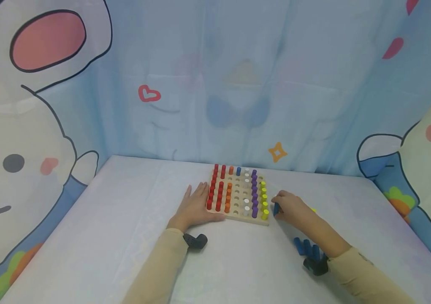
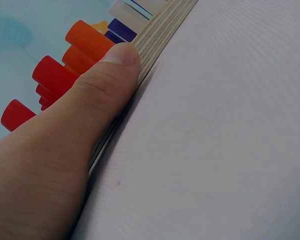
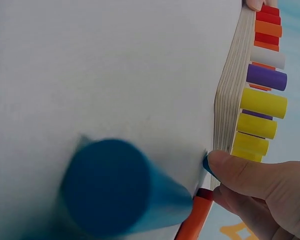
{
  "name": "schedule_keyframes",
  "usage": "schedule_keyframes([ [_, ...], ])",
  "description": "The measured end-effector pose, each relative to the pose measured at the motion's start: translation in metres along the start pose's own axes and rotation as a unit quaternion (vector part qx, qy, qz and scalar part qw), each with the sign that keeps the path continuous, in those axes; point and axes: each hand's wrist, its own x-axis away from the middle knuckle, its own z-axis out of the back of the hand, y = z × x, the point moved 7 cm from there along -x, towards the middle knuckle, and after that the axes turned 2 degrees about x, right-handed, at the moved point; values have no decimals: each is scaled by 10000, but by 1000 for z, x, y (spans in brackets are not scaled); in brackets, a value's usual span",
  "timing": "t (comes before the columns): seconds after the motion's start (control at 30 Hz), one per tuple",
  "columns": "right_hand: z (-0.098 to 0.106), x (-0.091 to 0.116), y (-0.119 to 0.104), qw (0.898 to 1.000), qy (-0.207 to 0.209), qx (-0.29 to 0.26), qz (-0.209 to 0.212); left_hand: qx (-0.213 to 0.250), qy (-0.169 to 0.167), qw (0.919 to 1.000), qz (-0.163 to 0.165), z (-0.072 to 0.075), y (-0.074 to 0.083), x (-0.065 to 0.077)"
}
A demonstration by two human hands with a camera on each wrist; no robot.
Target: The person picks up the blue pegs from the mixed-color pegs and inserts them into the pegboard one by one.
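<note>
A wooden peg board (image 1: 251,220) stands on the table with rows of red, orange, blue, white, purple and yellow pegs, some holes bare. My left hand (image 1: 194,207) rests at its left side, the thumb lying along the front edge; in the left wrist view the thumb (image 2: 107,75) touches the layered wooden edge (image 2: 157,42). Just right of the board, my right hand (image 1: 293,210) pinches a blue peg (image 1: 276,209) between thumb and fingers. The right wrist view shows only a bit of that peg (image 3: 208,164) at the thumb tip.
Several loose blue pegs (image 1: 307,248) lie on the white table near my right wrist. A yellow peg (image 1: 313,210) shows partly behind the right forearm. An orange peg (image 3: 195,217) lies under the right hand. A printed curtain (image 1: 185,126) hangs behind the table.
</note>
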Motion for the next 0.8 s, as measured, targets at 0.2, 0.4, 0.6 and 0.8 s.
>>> schedule_keyframes([
  [0.2,5,-2,-2,9997,189,58,162,68,2,10000,-16,1,0,0],
  [0.4,7,-4,-1,9995,197,-129,213,-12,-12,10000,-11,0,-1,0],
  [0.6,12,-5,0,9983,377,-323,311,1,-24,10000,0,1,0,0],
  [0.8,16,-6,0,9975,489,-409,316,23,13,10000,-22,-1,-1,0],
])
